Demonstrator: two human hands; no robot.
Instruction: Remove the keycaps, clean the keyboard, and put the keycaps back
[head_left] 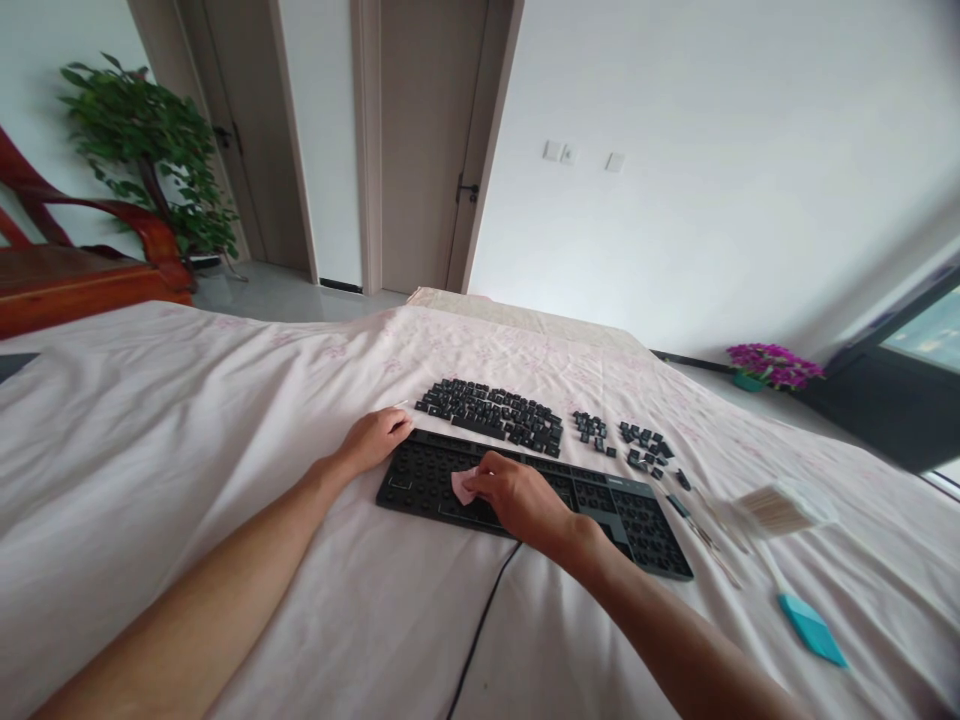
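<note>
My right hand's (517,497) fingers pinch a small pink cloth (463,487), pressing it onto the black keyboard (637,520). The board is stripped of caps, showing rows of bare sockets, and lies on the pale floral sheet (225,450). My left hand (373,438) rests loosely curled, holding nothing, at its far left corner. Removed keycaps (491,410) sit in rows just beyond.

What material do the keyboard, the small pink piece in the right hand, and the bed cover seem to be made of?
Keyboard: probably hard plastic, matte black, rigid with moulded sockets. Pink piece in the right hand: seems a soft cloth or wipe, since it folds. Bed cover: woven fabric, wrinkled, with a faint floral print.
</note>
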